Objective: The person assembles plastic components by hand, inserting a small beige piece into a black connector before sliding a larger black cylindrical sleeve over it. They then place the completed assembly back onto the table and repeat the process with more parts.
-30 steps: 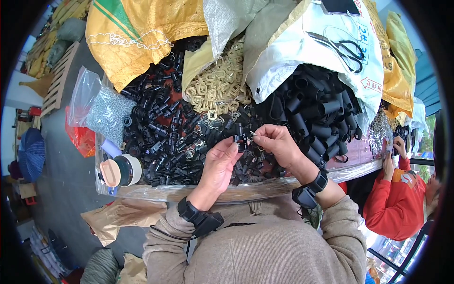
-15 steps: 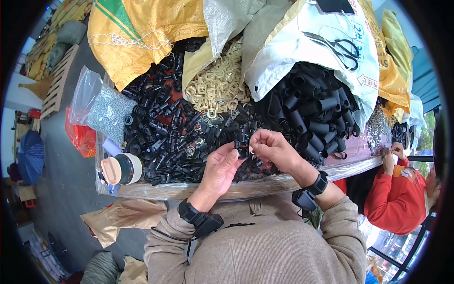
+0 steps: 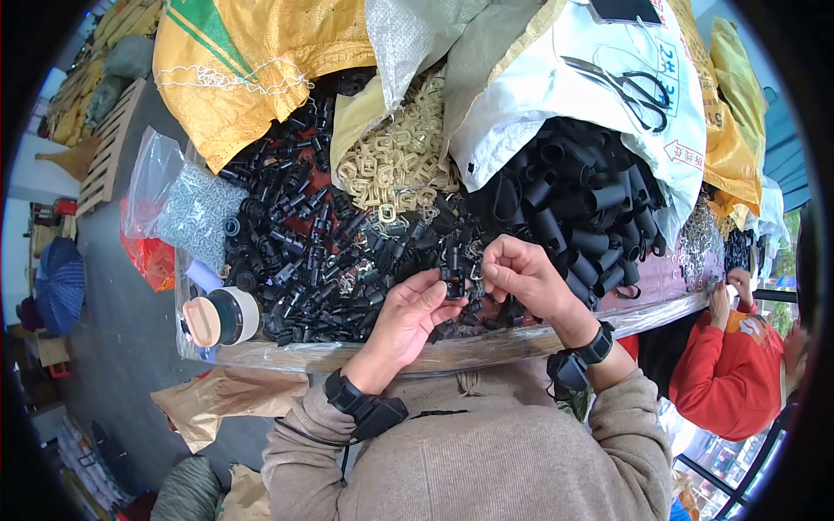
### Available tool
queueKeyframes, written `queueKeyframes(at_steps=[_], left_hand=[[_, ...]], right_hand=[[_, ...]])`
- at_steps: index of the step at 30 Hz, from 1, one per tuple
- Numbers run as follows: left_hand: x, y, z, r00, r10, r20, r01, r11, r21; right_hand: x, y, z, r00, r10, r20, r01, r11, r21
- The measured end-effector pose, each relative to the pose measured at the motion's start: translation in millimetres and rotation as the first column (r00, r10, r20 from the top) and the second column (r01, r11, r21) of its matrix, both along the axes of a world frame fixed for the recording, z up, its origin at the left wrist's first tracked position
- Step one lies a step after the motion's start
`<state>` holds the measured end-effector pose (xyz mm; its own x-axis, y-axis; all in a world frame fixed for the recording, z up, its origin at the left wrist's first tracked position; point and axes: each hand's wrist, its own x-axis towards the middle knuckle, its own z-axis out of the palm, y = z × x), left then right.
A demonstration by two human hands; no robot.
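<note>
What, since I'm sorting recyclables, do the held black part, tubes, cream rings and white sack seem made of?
Held part: probably plastic, glossy; black with glints.
Tubes: plastic or rubber, unclear; dull black, soft highlights.
Cream rings: likely moulded plastic, satiny; even colour, repeated shape.
White sack: perhaps woven plastic; creased, slightly shiny.

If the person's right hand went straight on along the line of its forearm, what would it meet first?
Most likely, the right hand would meet the loose small black parts just ahead, although the depth is unclear from this single view.
</note>
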<state>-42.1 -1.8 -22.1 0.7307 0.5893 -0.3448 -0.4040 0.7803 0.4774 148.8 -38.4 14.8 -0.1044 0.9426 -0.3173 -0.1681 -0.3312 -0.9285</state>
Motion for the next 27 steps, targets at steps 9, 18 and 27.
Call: queueKeyframes(at_steps=[9,18,27], left_hand=[[3,-17,20,0.996,-0.093,-0.007,0.093,0.995,0.027],[-1,-24,17,0.991,-0.095,-0.089,0.098,0.995,0.026],[-24,-5,20,0.990,-0.100,-0.103,0.097,0.995,-0.031]], right_hand=[[-15,-24,15,0.790,-0.233,0.567,-0.218,0.759,0.614],[-22,-35,19,0.626,-0.328,0.707,-0.376,0.667,0.643],[-32,-10,9,0.941,0.057,0.333,-0.162,0.942,0.296]])
